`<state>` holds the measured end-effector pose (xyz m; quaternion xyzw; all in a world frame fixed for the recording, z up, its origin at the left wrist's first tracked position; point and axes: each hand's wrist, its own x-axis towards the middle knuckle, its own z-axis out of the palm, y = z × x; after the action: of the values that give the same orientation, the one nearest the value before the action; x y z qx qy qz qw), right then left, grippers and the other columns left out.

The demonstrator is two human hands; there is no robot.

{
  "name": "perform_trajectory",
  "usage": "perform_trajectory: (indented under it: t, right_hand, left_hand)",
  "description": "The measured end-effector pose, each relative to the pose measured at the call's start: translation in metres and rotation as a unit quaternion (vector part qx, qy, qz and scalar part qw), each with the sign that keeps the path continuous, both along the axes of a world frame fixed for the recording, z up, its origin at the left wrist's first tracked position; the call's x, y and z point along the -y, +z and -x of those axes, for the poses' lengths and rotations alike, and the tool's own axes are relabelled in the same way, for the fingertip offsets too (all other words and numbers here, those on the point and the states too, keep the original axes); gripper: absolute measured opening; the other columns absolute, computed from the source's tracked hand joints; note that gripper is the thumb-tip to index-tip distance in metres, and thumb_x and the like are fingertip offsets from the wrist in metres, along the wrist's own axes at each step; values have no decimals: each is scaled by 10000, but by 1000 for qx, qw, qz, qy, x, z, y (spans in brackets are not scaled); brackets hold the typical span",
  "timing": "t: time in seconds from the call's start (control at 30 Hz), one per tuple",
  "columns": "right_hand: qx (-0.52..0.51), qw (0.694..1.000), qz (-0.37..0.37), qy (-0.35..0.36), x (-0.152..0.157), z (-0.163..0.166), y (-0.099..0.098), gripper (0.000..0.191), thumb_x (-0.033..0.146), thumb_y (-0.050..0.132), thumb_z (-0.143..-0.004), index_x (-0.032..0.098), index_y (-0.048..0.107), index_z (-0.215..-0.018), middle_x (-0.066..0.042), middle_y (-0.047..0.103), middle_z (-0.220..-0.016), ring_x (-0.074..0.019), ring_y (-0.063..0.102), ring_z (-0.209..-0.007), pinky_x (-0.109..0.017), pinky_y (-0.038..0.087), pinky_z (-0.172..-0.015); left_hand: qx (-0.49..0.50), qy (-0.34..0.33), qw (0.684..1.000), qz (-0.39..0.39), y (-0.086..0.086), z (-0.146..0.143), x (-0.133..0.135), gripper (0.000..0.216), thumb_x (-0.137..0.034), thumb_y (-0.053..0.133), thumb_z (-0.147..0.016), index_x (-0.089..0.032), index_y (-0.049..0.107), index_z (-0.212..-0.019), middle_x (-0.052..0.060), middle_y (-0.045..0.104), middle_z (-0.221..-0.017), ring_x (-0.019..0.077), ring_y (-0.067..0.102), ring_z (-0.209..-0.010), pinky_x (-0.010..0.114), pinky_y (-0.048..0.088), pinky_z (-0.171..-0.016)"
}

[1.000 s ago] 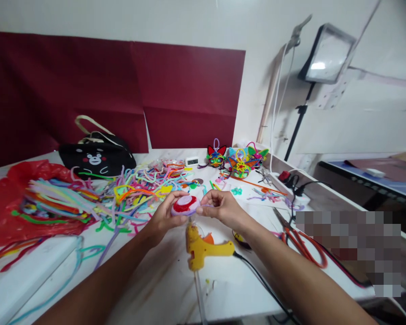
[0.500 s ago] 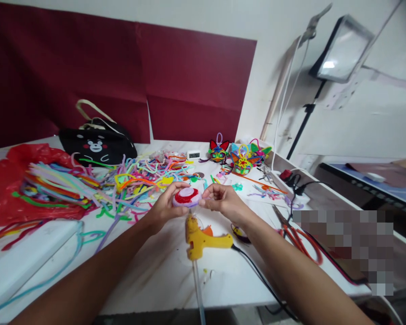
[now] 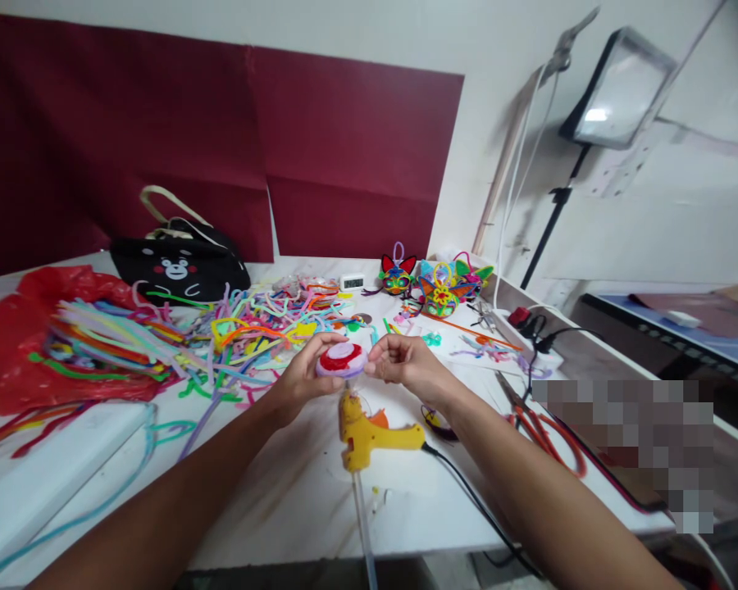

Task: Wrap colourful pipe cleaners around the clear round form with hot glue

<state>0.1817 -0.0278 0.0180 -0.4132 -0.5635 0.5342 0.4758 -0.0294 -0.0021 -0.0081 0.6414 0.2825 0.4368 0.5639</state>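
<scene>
My left hand (image 3: 301,378) grips a small round coil of pipe cleaners (image 3: 340,360), red and white in the middle with a lilac outer ring, held above the white table (image 3: 295,500). My right hand (image 3: 406,366) pinches the lilac end at the coil's right edge, fingers closed. Directly below both hands a yellow glue gun (image 3: 369,434) rests on the table, its black cord trailing right.
A heap of coloured pipe cleaners (image 3: 221,336) spreads left beside a red plastic bag (image 3: 12,344). A black bear-face bag (image 3: 178,270) stands behind. Finished colourful masks (image 3: 436,291) and a small clock (image 3: 351,281) sit at the back. Red-handled scissors (image 3: 544,434) lie right.
Both hands stay on the coil; the right hand's pinch sits slightly closer against its edge. The view shifted a little.
</scene>
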Motion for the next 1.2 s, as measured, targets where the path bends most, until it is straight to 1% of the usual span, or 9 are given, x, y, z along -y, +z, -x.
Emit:
perform_trajectory:
  t: [0.13,0.27,0.43,0.6,0.73,0.87,1.03,1.2]
  right_hand:
    - [1,1000,3,-4,0,0,0,346,268,896,-493,172,619,-678,76,559,-519,-67,458,-469,-213,335,-484]
    - [6,1000,7,-4,-1,0,1,366,282,902,-485,168,617,-683,76,563,-517,-64,456,-465,-214,338,-489]
    - [9,1000,1,2,-1,0,-1,349,301,891,-517,171,614,-685,80,550,-521,-61,434,-464,-221,315,-487]
    - [-4,1000,11,5,-4,0,-3,380,316,903,-493,165,616,-691,68,568,-548,-64,450,-488,-223,318,-504]
    - [2,1000,8,0,-5,-1,-4,383,328,905,-485,160,620,-679,62,572,-545,-66,457,-489,-227,324,-509]
    - [4,1000,10,-4,-4,-1,-2,383,301,914,-463,161,625,-671,68,571,-533,-65,448,-471,-231,333,-504]
    - [-5,1000,11,2,-3,-2,0,377,281,916,-463,160,623,-667,73,562,-513,-66,451,-468,-228,330,-504]
    - [4,1000,8,-6,-5,-3,-2,393,280,925,-450,160,631,-682,66,581,-547,-68,462,-485,-233,343,-520]
  left_hand:
    - [4,-3,1000,-2,0,0,0,636,-300,825,-619,-229,546,-1186,60,639,-1123,240,599,-1016,305,468,-833]
    - [11,-15,1000,-7,0,0,0,635,-325,827,-637,-237,537,-1195,52,641,-1097,233,603,-1001,300,469,-828]
    - [10,-22,1000,-8,-2,2,-2,637,-348,842,-632,-235,543,-1183,47,649,-1081,225,613,-977,289,470,-810]
    - [16,-27,1000,1,-5,2,-4,657,-354,849,-632,-238,535,-1197,39,648,-1086,215,612,-971,275,469,-800]
    - [13,-31,999,7,-3,2,-2,650,-355,844,-638,-241,532,-1196,37,646,-1098,219,606,-994,279,463,-821]
    - [2,-28,1000,13,1,2,1,634,-346,836,-641,-238,533,-1188,46,648,-1129,237,603,-1036,290,454,-846]
    - [10,-31,999,15,-2,2,-1,654,-328,831,-652,-241,513,-1218,49,648,-1135,230,604,-1038,295,457,-857]
    - [15,-32,999,20,-3,1,-2,663,-325,840,-648,-253,514,-1222,52,644,-1173,237,604,-1074,305,467,-877]
